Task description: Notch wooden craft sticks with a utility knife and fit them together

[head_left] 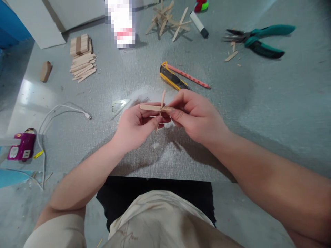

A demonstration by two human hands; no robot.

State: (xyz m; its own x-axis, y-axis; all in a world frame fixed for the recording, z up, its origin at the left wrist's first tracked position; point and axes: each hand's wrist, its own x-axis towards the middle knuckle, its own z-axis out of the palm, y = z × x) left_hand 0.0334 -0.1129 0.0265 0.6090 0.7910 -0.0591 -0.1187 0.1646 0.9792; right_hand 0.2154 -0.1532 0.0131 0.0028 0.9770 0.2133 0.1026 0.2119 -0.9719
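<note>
Two wooden craft sticks (151,107) form a cross between my hands, above the grey table near its front edge. My left hand (141,125) is closed on the upright stick (163,97), its thumb in front and fingers behind. With thumb and forefinger, my right hand (192,115) pinches the right end of the level stick, close to the crossing. My fingertips partly hide where the sticks meet, so I cannot tell how they are joined. Just beyond my right hand lies a yellow and black utility knife (173,76), with a red pencil (190,75) beside it.
A clear set square (119,106) lies left of my hands. Farther back are bundled craft sticks (80,44), loose sticks (83,67), crossed-stick pieces (165,19), a marker (199,24) and green-handled pliers (258,39). At left, a white cable (64,106) runs near a purple power socket (23,147).
</note>
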